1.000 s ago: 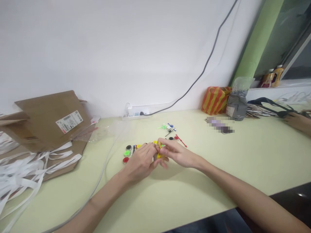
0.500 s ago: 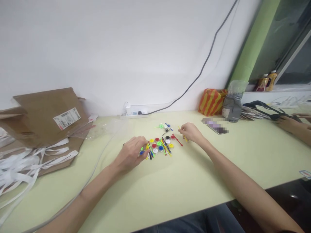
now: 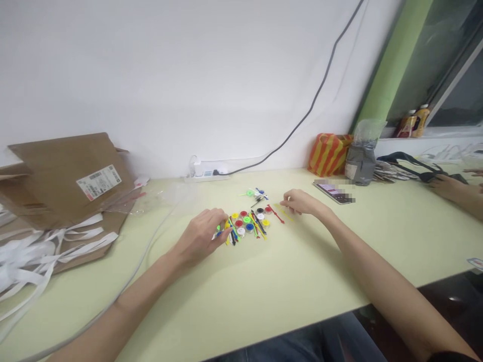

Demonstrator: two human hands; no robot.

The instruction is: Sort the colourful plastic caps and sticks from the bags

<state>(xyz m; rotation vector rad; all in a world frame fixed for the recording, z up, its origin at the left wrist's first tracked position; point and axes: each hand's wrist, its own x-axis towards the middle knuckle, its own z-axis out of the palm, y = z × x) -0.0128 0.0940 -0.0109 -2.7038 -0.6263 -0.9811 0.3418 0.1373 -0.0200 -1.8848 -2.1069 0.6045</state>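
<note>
As laid out mid-table, one loose cluster: small round plastic discs (image 3: 247, 219) in yellow, red, green, white, blue and black, mixed with thin coloured plastic sticks (image 3: 256, 226). Left hand (image 3: 199, 236) at the cluster's left edge, fingers (image 3: 222, 217) curved and low, fingertips on or just beside the nearest pieces; any pinch impossible to tell. Right hand (image 3: 302, 202) off the cluster's right edge, fingers loosely curled, nothing visibly gripped, just beside a thin yellow stick (image 3: 285, 212) and a red stick (image 3: 276, 214), both flat on the tabletop. Sound handling for pieces this small: fingertips low, one piece at a time, wrists clear of the pile.

Toward the wall, a smaller group of pieces (image 3: 256, 193). Further out: pale green table (image 3: 302, 281), white power strip (image 3: 206, 177), dark cable (image 3: 313, 100) up the wall, pixelated phone (image 3: 334, 193), orange-and-yellow striped bag (image 3: 328, 156), grey packet (image 3: 360, 163) in clear plastic, labelled cardboard mailer (image 3: 64, 181), white paper strips (image 3: 26, 256). At far right, a co-worker's hand (image 3: 447, 188) by a black strap (image 3: 418, 163).
</note>
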